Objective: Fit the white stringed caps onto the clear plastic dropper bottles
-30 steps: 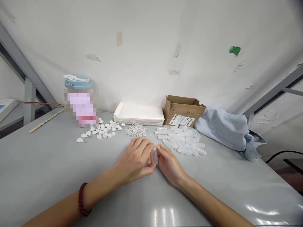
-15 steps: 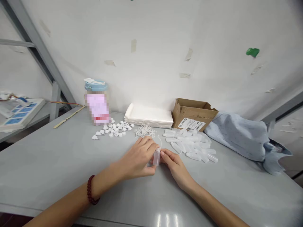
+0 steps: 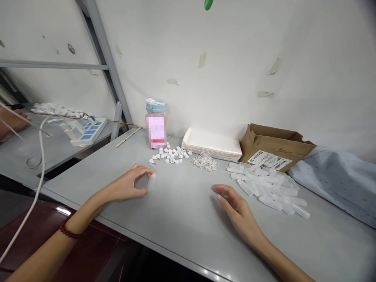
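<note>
My left hand (image 3: 131, 183) grips a small clear plastic bottle (image 3: 151, 182) between thumb and fingers, above the left part of the table. A thin white strip curves up from the bottle's top. My right hand (image 3: 233, 201) holds nothing; its thumb and fingers are slightly apart and bent. Beside it on the right lies a pile of clear plastic bottles (image 3: 264, 186). White caps (image 3: 173, 155) are scattered beyond my left hand. A heap of thin white strips (image 3: 205, 161) sits between the caps and the bottles.
Behind the strips is a stack of white sheets (image 3: 213, 145). An open cardboard box (image 3: 274, 147) and blue cloth (image 3: 335, 180) stand at the right. A blue-lidded jar (image 3: 156, 125) is at the back. Left, another table holds a power strip (image 3: 88, 133); a co-worker's hand (image 3: 11, 122) shows there.
My hands have parted. The left carried the bottle leftward; the right let go of it and is now apart at the right. The view has turned left.
</note>
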Demonstrator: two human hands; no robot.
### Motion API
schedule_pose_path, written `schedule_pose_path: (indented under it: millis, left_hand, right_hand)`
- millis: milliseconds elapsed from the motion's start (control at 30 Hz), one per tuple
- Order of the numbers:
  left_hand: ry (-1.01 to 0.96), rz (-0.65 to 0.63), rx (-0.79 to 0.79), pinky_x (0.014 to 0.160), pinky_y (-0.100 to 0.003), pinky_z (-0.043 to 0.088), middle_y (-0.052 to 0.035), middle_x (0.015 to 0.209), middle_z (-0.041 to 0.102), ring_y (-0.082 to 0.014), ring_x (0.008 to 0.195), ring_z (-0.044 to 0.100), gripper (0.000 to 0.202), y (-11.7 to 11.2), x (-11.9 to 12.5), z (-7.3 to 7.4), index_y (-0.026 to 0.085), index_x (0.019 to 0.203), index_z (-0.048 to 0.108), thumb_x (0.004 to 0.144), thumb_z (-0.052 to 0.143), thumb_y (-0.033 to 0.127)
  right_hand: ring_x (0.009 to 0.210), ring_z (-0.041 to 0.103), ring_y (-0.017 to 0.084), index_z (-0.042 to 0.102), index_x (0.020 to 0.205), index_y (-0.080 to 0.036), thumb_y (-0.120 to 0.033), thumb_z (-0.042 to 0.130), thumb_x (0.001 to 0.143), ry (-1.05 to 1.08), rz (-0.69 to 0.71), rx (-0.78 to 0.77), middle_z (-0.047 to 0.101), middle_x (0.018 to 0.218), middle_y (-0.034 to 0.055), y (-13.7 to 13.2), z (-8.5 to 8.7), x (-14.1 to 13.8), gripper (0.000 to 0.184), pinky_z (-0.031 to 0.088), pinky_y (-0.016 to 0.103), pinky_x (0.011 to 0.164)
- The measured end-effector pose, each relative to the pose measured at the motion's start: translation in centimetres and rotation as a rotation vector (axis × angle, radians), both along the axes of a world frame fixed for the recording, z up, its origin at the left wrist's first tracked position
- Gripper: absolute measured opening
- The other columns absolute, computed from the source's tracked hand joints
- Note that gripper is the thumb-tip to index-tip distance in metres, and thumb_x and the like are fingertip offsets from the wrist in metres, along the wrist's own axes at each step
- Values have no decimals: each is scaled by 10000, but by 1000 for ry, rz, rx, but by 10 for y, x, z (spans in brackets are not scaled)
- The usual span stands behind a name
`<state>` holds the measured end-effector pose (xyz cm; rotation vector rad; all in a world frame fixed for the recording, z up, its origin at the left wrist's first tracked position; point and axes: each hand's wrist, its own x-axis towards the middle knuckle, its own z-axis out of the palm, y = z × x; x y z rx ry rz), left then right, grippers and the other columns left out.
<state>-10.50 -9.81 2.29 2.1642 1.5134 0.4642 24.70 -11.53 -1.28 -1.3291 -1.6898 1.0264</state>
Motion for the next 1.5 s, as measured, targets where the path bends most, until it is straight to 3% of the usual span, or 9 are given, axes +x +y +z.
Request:
schedule_pose_path:
  millis: [333, 467, 600, 700, 800, 900, 1167, 1367, 1500]
  left_hand:
    - [-8, -123, -69, 1013, -369, 361, -42, 1201, 574, -245, 1169, 465, 529, 17, -3, 10, 243, 1188, 547, 662, 543, 185]
    - [-16, -90, -132, 953, -357, 408, -50, 1198, 583, -265, 1126, 498, 538, 17, -12, 15, 264, 1216, 543, 682, 604, 261]
    - [-81, 7, -221, 819, -310, 461, -76, 1104, 614, -260, 1004, 555, 414, 23, -21, 18, 238, 1135, 569, 742, 573, 367]
    - [-174, 96, -209, 770, -291, 466, -69, 961, 613, -230, 915, 572, 410, 37, -22, 14, 194, 1092, 532, 740, 559, 403]
    - [-160, 148, -203, 715, -273, 456, -29, 859, 600, -198, 817, 580, 524, 54, -20, 7, 177, 1190, 460, 738, 563, 420]
    - [-57, 133, -164, 660, -250, 431, -3, 789, 590, -185, 752, 573, 567, 72, -15, 2, 158, 1223, 467, 737, 549, 439]
    - [-3, 99, -89, 589, -248, 400, 10, 686, 549, -173, 651, 534, 503, 110, 6, 0, 124, 1069, 584, 673, 515, 426]
    - [4, 65, -82, 602, -245, 408, 17, 678, 553, -166, 651, 536, 517, 122, 21, -2, 137, 1084, 587, 666, 517, 433]
    - [44, 101, -57, 623, -266, 420, 1, 693, 578, -190, 681, 555, 526, 111, 18, 8, 136, 1100, 587, 693, 507, 459]
  right_hand:
    - [1166, 526, 274, 550, 1146, -230, -495, 515, 863, 67, -27, -78, 611, 1197, 112, 0, -2, 0, 390, 435, 434, 939]
    - [1171, 521, 272, 540, 1153, -232, -502, 506, 866, 56, -19, -91, 599, 1213, 111, 0, 0, 0, 396, 428, 435, 947]
    - [1169, 518, 266, 531, 1156, -229, -513, 481, 874, 30, -15, -108, 593, 1216, 112, -1, 3, 0, 403, 413, 439, 961]
    - [1173, 513, 265, 525, 1156, -227, -519, 465, 880, 28, -11, -116, 587, 1221, 116, 0, 4, 0, 407, 406, 441, 966]
    - [1175, 514, 263, 522, 1163, -232, -509, 464, 885, 25, -9, -116, 586, 1225, 111, 0, 3, 0, 397, 404, 437, 969]
    - [1177, 515, 260, 529, 1155, -231, -501, 469, 885, 33, -13, -104, 592, 1218, 108, 0, 2, 1, 386, 408, 427, 971]
    - [1137, 551, 245, 537, 1139, -207, -479, 456, 883, 20, -24, -96, 595, 1217, 114, -1, 8, -2, 382, 444, 391, 947]
    - [1144, 549, 239, 534, 1146, -221, -468, 449, 891, 11, -11, -77, 600, 1215, 103, -2, 7, 0, 366, 448, 386, 944]
    - [1148, 547, 239, 534, 1147, -221, -473, 443, 891, 10, -4, -93, 599, 1218, 105, -2, 6, 0, 371, 441, 391, 952]
